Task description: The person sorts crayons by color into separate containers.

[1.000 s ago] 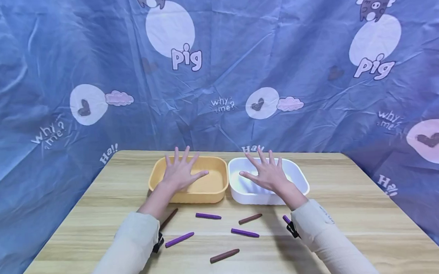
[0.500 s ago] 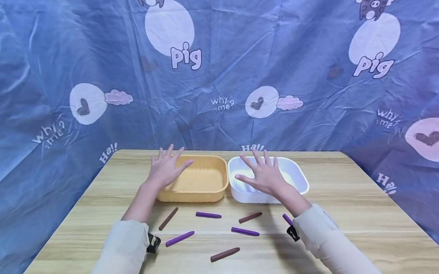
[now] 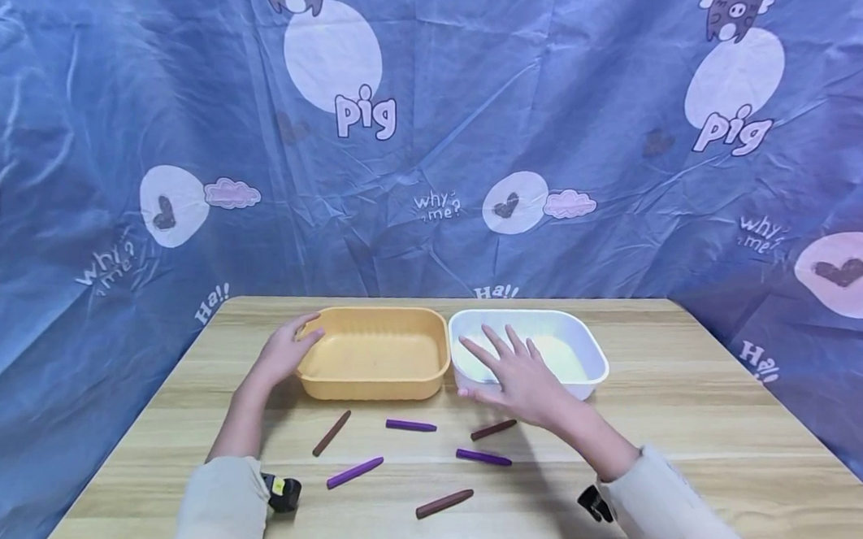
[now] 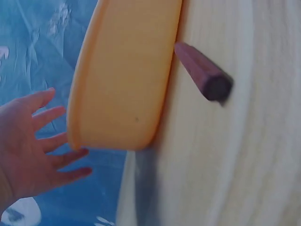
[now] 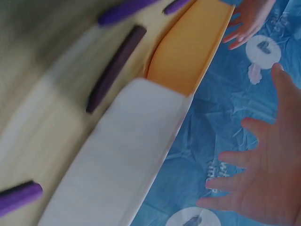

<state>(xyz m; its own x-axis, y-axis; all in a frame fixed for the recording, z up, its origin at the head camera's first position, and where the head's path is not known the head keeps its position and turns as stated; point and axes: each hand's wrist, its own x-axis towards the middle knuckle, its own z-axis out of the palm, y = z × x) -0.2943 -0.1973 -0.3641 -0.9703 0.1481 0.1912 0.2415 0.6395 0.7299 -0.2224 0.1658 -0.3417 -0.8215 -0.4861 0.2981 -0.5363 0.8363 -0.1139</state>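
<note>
Head view: left hand [image 3: 284, 354] fingers spread, relaxed beside the yellow tub [image 3: 373, 362], holding nothing; right hand [image 3: 519, 375] fingers splayed flat over the white tub [image 3: 578, 343], empty.

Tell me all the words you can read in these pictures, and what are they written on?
"pig" on the blue cloth, under the white circle
"pig" again at the upper right
"why me?" in the middle, also at the left and at the right
"Ha!!" by the table's left corner, also at the middle and at the right
Letters at the far left edge are cut off.
The trays and crayons carry no words.
</note>
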